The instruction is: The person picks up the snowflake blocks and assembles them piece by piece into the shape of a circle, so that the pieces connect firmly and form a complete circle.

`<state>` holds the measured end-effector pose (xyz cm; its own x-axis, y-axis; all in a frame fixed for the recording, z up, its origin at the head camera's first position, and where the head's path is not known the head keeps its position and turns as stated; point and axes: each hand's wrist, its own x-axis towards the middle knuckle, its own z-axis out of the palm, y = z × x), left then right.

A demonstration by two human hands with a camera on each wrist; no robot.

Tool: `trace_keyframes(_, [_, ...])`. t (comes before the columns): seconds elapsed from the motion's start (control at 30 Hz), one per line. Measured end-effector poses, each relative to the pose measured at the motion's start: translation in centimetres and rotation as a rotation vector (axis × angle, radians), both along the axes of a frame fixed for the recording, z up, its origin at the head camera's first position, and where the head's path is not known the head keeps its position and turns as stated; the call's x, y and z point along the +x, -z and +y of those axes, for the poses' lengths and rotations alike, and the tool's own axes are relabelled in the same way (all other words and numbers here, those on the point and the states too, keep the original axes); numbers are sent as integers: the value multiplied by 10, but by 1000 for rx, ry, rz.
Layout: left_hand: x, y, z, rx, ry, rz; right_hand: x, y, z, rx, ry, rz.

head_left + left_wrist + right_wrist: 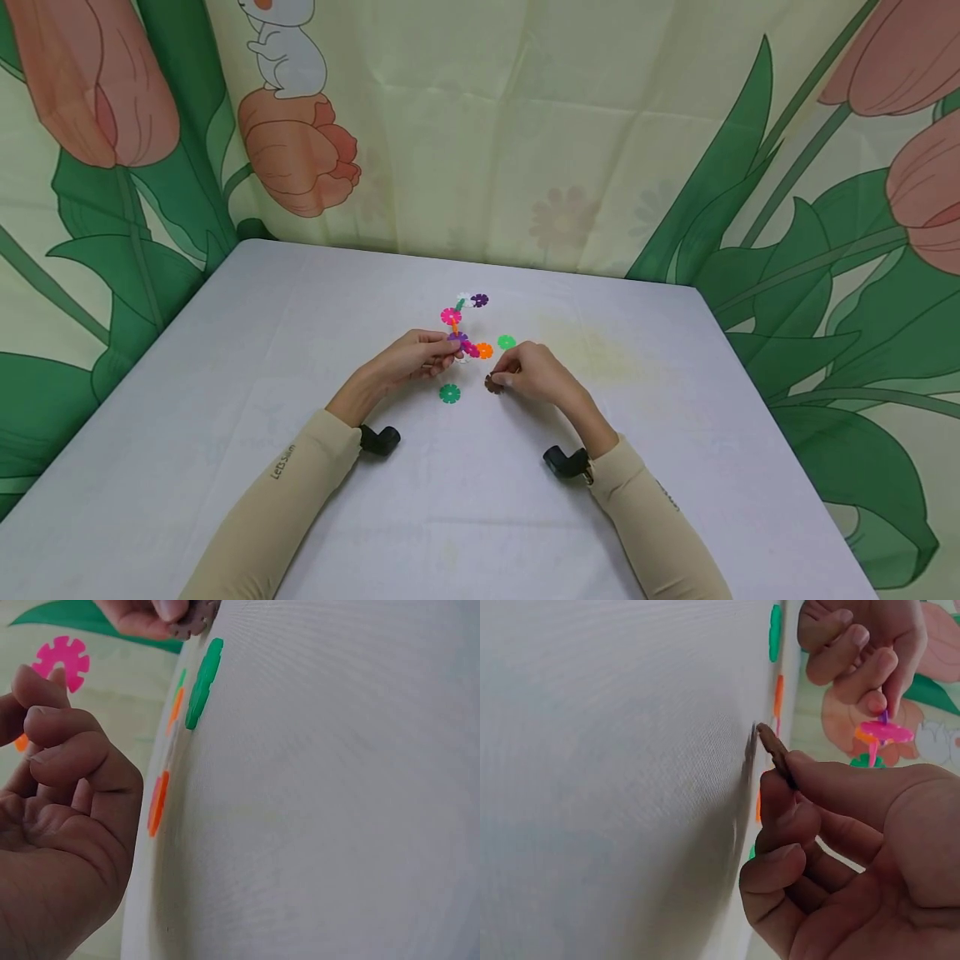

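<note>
My left hand (411, 357) pinches a purple notched flower disc (457, 337), part of a joined string of such discs. A pink disc (451, 317) belongs to that string, with a white one and a dark purple disc (480, 300) appearing at its far end in the head view. Between thumb and forefinger, my right hand (536, 372) pinches a brown notched disc (492, 383), held on edge close over the table in the right wrist view (777, 757). The left fingers (71, 742) curl beneath their grip; the purple disc is hidden in the left wrist view.
Loose discs lie around the hands on the white-covered table (450, 525): a dark green disc (450, 393) nearest me, an orange disc (485, 351) between the hands, and a light green disc (507, 342) by the right fingers. A printed curtain (480, 167) hangs behind.
</note>
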<state>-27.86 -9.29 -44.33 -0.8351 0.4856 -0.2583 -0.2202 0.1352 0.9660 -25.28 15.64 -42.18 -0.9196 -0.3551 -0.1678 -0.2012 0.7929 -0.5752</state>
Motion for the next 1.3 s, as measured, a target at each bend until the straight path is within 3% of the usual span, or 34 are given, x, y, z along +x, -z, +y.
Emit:
trace_keyframes(0.23, [0,1,0,-8,-6,-13,-2,2,3,-44,-13,-31])
trace_keyframes(0.53, [1,0,0,-20,2,0,-4,-4,9,-345,17,-142])
trace_keyframes(0.7, [1,-1,1,-7,3,-2,-5,-6,9,-443,18,-188])
trace_keyframes(1.3, [2,-1,2,-18,19,0,-6,-5,9,-489,1,-219])
